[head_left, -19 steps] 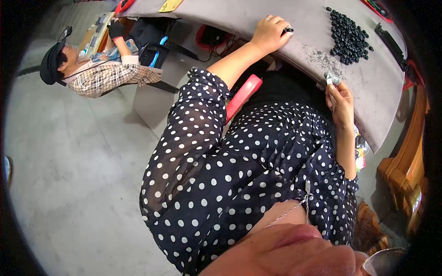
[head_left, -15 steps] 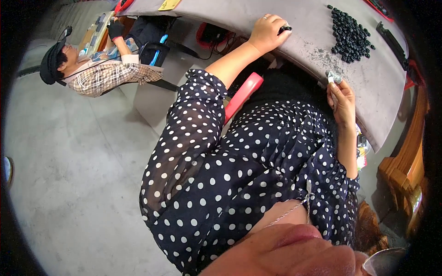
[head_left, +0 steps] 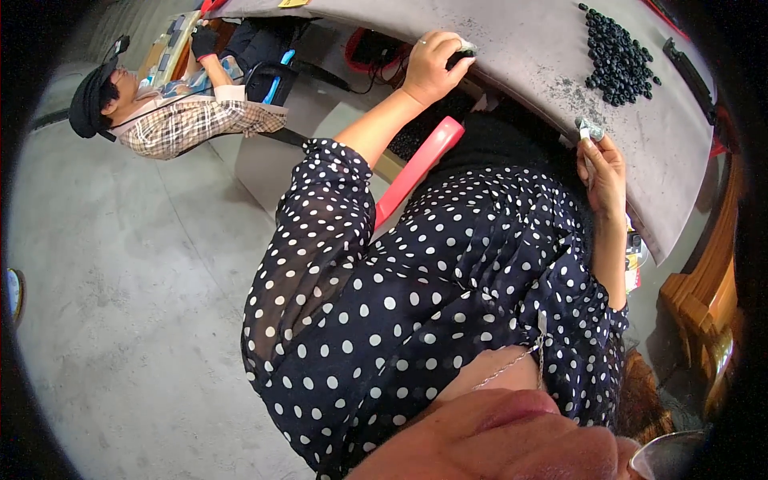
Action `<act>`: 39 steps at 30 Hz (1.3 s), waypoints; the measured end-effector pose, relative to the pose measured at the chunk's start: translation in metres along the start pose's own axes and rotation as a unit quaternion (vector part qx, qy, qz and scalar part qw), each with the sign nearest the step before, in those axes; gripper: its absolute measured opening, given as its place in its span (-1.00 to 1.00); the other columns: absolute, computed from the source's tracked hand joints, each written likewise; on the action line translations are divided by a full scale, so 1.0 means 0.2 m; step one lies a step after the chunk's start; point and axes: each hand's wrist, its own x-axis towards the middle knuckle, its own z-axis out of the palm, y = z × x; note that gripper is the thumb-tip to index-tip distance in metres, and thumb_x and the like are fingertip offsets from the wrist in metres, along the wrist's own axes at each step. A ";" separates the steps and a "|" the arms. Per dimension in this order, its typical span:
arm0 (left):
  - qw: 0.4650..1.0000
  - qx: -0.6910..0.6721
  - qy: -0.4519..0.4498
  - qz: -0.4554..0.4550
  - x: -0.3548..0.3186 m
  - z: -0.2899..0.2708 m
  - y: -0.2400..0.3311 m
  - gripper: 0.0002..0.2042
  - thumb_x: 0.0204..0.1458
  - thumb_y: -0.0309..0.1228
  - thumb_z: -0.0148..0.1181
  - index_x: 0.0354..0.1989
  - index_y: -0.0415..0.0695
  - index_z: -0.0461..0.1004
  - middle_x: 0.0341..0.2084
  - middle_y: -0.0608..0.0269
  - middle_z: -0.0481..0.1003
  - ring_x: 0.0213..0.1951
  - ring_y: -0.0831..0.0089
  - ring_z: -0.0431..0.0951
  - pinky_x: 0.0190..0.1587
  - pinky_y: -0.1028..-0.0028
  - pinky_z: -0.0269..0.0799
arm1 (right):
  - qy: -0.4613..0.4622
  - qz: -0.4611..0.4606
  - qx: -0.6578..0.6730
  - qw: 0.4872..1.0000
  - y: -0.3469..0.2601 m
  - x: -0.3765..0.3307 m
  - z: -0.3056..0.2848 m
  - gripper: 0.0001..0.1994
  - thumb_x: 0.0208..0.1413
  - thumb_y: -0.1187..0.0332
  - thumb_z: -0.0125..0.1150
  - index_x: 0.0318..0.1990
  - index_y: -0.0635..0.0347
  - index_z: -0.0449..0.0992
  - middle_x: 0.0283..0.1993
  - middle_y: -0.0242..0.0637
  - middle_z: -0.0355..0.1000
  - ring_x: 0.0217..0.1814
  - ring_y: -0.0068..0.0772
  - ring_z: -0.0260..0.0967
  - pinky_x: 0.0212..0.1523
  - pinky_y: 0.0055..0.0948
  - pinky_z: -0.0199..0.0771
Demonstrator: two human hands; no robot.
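My left hand point(head_left: 432, 66) reaches out over the near edge of the grey table point(head_left: 528, 48) and is closed on a small black piece point(head_left: 462, 54) held in its wrapped fingertips. My right hand point(head_left: 602, 164) is raised at the table's near edge and pinches a small pale grey tool point(head_left: 586, 128) between thumb and fingers. A heap of several small black pieces point(head_left: 618, 53) lies on the table beyond my right hand, with dark dust around it.
A red tray point(head_left: 418, 166) leans under the table by my lap. A seated person in a plaid shirt and black cap point(head_left: 172, 120) works at another bench on the left. Concrete floor point(head_left: 120, 304) spreads to the left; wooden furniture point(head_left: 704, 296) stands on the right.
My left hand has drawn slightly back toward the table's near edge with the black piece. My right hand stays in place.
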 end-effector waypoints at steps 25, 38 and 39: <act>0.685 -0.684 -0.222 -0.119 0.65 -0.56 1.01 -0.17 -0.31 -0.24 0.43 0.12 -0.36 0.10 -0.01 -0.04 0.35 0.01 0.24 0.39 0.05 0.40 0.26 | 0.011 -0.018 0.012 1.000 -0.02 -0.03 0.01 -0.84 0.09 0.38 0.11 -0.19 0.20 0.43 -0.48 -0.44 0.38 -0.64 -0.73 0.22 -0.67 -0.73 0.18; 0.472 -0.803 -0.364 0.001 0.80 -0.58 1.25 -0.20 -0.16 -0.21 0.32 0.14 -0.45 0.03 -0.04 -0.05 0.32 -0.03 0.16 0.39 -0.07 0.29 0.32 | -0.003 0.023 0.048 0.999 -0.06 -0.04 0.03 -0.79 0.09 0.38 0.12 -0.12 0.21 0.42 -0.52 -0.52 0.31 -0.68 -0.82 0.08 -0.71 -0.78 0.04; 0.447 -0.787 -0.425 -0.008 0.81 -0.59 1.25 -0.25 -0.13 -0.23 0.30 0.12 -0.45 0.06 -0.05 -0.06 0.33 -0.04 0.15 0.40 -0.07 0.28 0.33 | -0.005 0.015 0.050 0.999 -0.06 -0.04 0.03 -0.79 0.09 0.38 0.12 -0.12 0.21 0.42 -0.51 -0.51 0.31 -0.68 -0.82 0.09 -0.71 -0.78 0.05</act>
